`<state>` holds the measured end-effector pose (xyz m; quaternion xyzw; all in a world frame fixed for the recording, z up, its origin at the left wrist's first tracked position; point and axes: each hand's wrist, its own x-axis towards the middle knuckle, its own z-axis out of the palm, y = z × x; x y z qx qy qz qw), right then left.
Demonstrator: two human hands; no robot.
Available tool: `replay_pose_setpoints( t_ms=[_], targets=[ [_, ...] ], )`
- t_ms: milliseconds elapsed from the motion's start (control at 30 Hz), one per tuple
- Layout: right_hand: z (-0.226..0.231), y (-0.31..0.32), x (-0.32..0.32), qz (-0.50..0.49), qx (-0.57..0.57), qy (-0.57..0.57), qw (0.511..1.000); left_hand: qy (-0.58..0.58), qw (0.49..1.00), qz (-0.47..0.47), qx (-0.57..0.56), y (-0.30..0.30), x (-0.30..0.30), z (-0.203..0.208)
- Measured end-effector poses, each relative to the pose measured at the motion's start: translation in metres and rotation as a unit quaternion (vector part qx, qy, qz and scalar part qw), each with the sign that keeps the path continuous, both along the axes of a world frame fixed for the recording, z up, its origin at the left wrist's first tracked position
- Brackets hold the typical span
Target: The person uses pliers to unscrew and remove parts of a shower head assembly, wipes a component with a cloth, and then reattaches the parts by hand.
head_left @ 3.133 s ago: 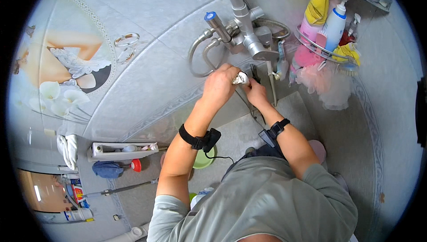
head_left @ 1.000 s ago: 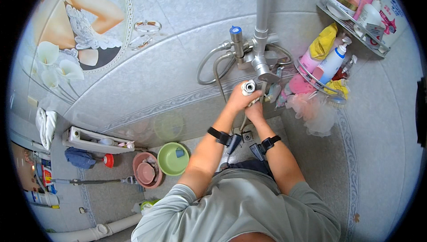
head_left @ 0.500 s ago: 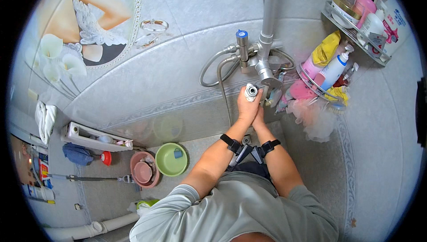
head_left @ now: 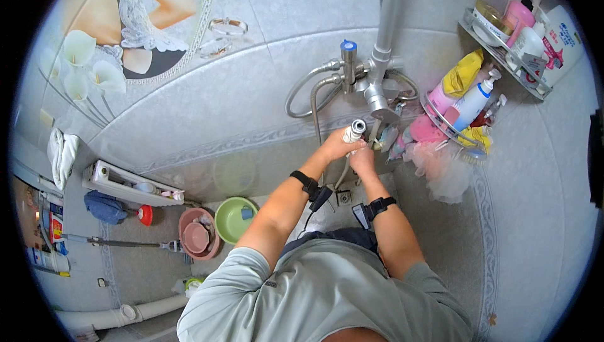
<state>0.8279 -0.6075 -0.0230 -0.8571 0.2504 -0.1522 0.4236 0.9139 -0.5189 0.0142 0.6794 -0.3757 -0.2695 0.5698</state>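
Shows at the left a folded white cloth (head_left: 63, 156) by the wall, then a blue cloth (head_left: 105, 207) just beside a red cup-shaped head (head_left: 145, 215), on the near side of a narrow white rack (head_left: 104, 180). Shows nearer still a grey pole (head_left: 119, 242). Continues right with a small pink basin (head_left: 195, 237) inside a larger pink basin (head_left: 213, 241), just beside a green basin (head_left: 226, 227). Wears a black strap (head_left: 305, 183) on the left wrist. Shows on the far wall looped metal hoses (head_left: 314, 98) and a blue-capped handle (head_left: 348, 59).

Grasps with the left hand (head_left: 340, 147) a white-wrapped fitting (head_left: 350, 135), curling around it and pointing its round metal end upward, on the near side of a metal mixer (head_left: 375, 98). Bends the right hand (head_left: 363, 161) just beside, on the near side; cannot tell its grip, with fingers mostly hidden. Shows at the right 2 corner shelves (head_left: 497, 57), with a yellow packet (head_left: 464, 72), a white pump bottle (head_left: 473, 103) and pale mesh puffs (head_left: 450, 172) around the nearer 1.
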Motion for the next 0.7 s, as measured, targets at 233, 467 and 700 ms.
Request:
replay_pose_setpoints(
  t_ms=[233, 467, 700],
  targets=[
    [-0.002, 0.004, -0.001, -0.019, 0.008, 0.008, 1.0, 0.078, 0.971, 0.224, 0.015, 0.038, -0.016, -0.044],
    [-0.001, 0.001, -0.006, -0.016, 0.026, -0.012, 0.999, -0.154, 0.968, 0.199, -0.003, 0.039, -0.037, 0.021],
    [-0.006, -0.002, 0.003, -0.022, -0.018, 0.066, 0.997, -0.185, 0.962, 0.199, -0.03, 0.02, -0.044, 0.066]
  ],
)
